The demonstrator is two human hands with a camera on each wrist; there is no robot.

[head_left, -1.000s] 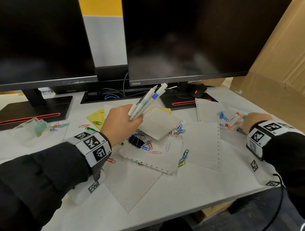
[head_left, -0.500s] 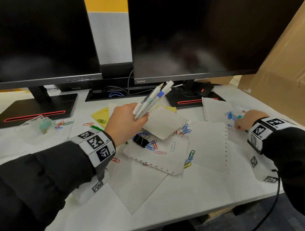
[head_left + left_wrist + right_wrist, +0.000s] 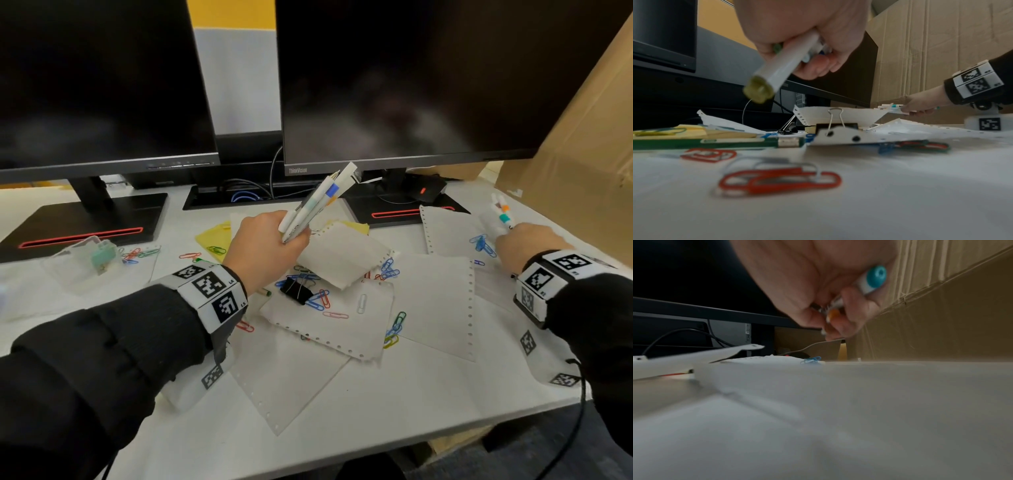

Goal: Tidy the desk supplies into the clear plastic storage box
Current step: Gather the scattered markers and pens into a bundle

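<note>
**White pens gathered in both hands above a littered desk**

White-barrelled pens point(image 3: 317, 202) are gripped in a bundle by the left hand point(image 3: 265, 246) at centre frame, fingers curled round them, tips angled toward the monitor point(image 3: 411, 85). At right, more markers point(image 3: 500, 214) are pinched by the right hand point(image 3: 527, 245). Paper clips point(image 3: 320, 301), a binder clip point(image 3: 296, 291) and perforated sheets point(image 3: 435, 301) are strewn across the desk point(image 3: 411, 404). A clear plastic box point(image 3: 80, 260) is seen at left.
</note>
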